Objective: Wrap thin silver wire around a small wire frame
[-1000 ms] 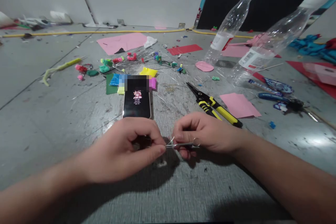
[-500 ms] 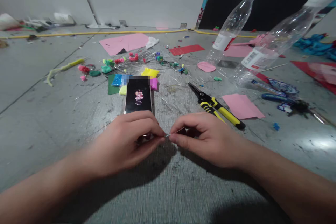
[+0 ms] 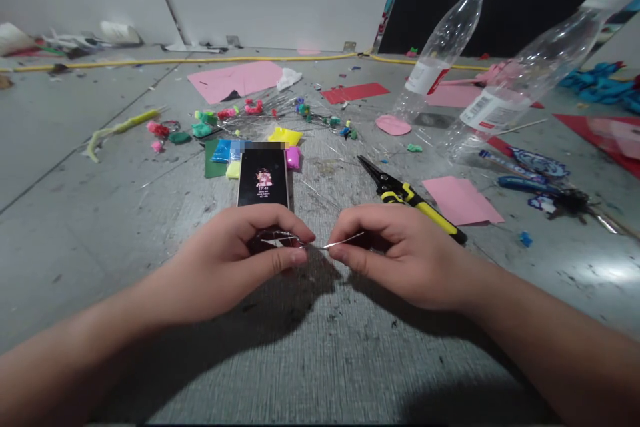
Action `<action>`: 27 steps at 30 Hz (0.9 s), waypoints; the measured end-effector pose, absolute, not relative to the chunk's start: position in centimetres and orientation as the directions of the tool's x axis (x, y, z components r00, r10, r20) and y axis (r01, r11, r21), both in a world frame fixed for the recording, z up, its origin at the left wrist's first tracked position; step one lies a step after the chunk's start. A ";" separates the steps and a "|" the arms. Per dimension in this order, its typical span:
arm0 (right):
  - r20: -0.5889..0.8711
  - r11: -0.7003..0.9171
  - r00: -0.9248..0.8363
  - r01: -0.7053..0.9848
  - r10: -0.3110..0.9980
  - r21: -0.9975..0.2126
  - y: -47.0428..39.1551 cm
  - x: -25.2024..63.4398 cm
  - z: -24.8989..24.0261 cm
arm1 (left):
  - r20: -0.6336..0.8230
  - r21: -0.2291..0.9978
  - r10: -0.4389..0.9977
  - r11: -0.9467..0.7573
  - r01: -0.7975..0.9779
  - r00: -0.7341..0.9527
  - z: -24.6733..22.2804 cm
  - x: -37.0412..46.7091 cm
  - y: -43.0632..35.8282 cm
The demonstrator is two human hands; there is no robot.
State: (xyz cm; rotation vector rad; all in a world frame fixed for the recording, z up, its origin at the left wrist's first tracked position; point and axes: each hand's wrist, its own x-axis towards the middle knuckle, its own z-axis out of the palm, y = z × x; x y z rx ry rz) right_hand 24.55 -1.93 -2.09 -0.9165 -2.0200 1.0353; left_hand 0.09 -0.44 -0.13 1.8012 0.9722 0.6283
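Wire (image 3: 344, 240) bridges gap between left hand (image 3: 233, 263) and right hand (image 3: 405, 260), both hands pinching it, thumb against finger.

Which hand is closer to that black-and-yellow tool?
The right. The right hand is just on its near side, partly hiding the black-and-yellow tool; the left hand is farther off to the tool's left, near the phone.

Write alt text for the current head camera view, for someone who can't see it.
A person's left hand and right hand pinch thin silvery wire above a scuffed gray surface. Beyond them lie a phone, a black-and-yellow plier-like tool and pink paper, with two clear plastic bottles farther back on the right.
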 end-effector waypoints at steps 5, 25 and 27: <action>0.318 0.528 -0.534 0.302 0.783 -0.794 -1.9 24.6 -2.5 | -0.027 0.920 0.847 -0.187 0.346 0.530 -0.2 0.1 -0.5; 0.489 0.728 -0.604 0.237 0.629 -0.643 -2.5 24.6 -2.5 | -0.167 0.985 0.834 0.116 0.130 0.525 -0.1 0.4 -0.5; 0.481 0.716 -0.603 0.231 0.637 -0.659 -2.5 24.6 -2.5 | -0.181 0.983 0.830 0.136 0.123 0.528 0.0 0.3 -0.5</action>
